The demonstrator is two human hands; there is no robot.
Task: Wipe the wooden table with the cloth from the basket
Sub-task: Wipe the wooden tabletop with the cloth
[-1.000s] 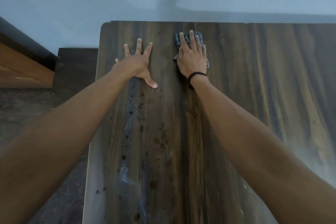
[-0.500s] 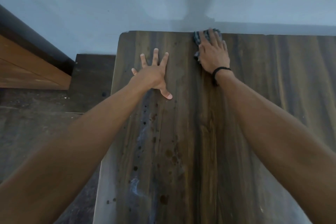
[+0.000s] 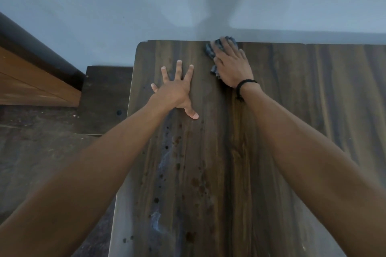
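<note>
Clearly the wiping is under way but far from finished. A person leans over a dark wooden table (image 3: 292, 131) that fills the centre and right of the frame, both bare arms stretched forward from the bottom corners. The right hand (image 3: 231, 64), a black band (image 3: 244, 84) at its wrist, lies flat on a crumpled grey-blue cloth (image 3: 211, 50) at the top centre of the frame, right at the table's far edge where it meets a pale wall (image 3: 104, 6). The cloth shows only at the fingertips and along the hand's left side; the rest is hidden beneath the palm. The fingers look spread and pressed down rather than curled, so the hand pins the cloth against the wood more than it clutches it.

The left hand (image 3: 177, 89) sits a little lower and to the left, well apart from the cloth. It is fully spread, palm down on bare wood, holding nothing; it seems to be propping the body.

Lower in the frame, dark spots (image 3: 196, 181) and a pale chalky smear (image 3: 165, 158) run down the left-centre of the table toward the bottom edge. That stretch looks unwiped, so most of the near surface appears left to do. No basket is in view.
</note>
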